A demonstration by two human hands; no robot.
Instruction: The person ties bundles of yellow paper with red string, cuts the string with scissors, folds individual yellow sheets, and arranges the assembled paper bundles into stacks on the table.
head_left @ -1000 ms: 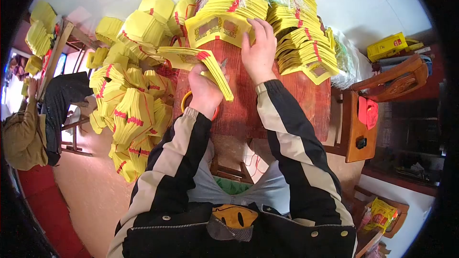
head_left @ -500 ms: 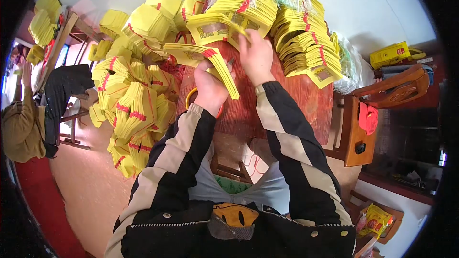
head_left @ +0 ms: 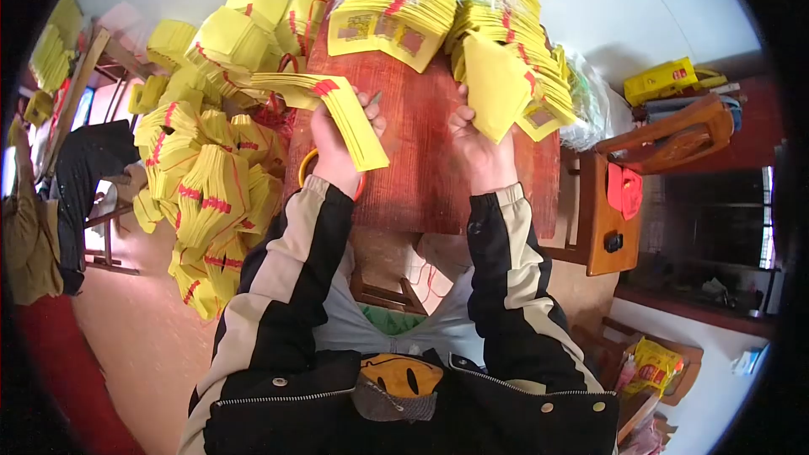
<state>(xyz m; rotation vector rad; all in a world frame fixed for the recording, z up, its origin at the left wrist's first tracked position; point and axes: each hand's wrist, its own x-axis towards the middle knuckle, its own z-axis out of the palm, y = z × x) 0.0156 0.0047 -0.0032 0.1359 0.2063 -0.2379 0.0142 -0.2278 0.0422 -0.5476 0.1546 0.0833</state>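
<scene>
My left hand (head_left: 335,145) is closed round a folded yellow paper stack (head_left: 352,122) with red marks along its fold. A small metal tip shows by its fingers. My right hand (head_left: 486,152) grips a yellow paper sheet (head_left: 495,88), its plain face toward me, just left of the right paper pile (head_left: 543,109). Behind, the middle paper pile (head_left: 396,21) stands fanned at the back of the red wooden table (head_left: 413,177). An orange ring handle (head_left: 305,167) shows beside my left wrist.
Many yellow paper bundles (head_left: 212,194) are heaped left of the table. Clear plastic bags lie behind and right of the piles. A wooden chair (head_left: 619,236) stands at right. At far left sits another person (head_left: 34,236), partly cut off.
My right hand has drawn a yellow sheet away from the middle pile and turned it over toward the right. My left hand still holds its stack. The whole view has shifted somewhat.
</scene>
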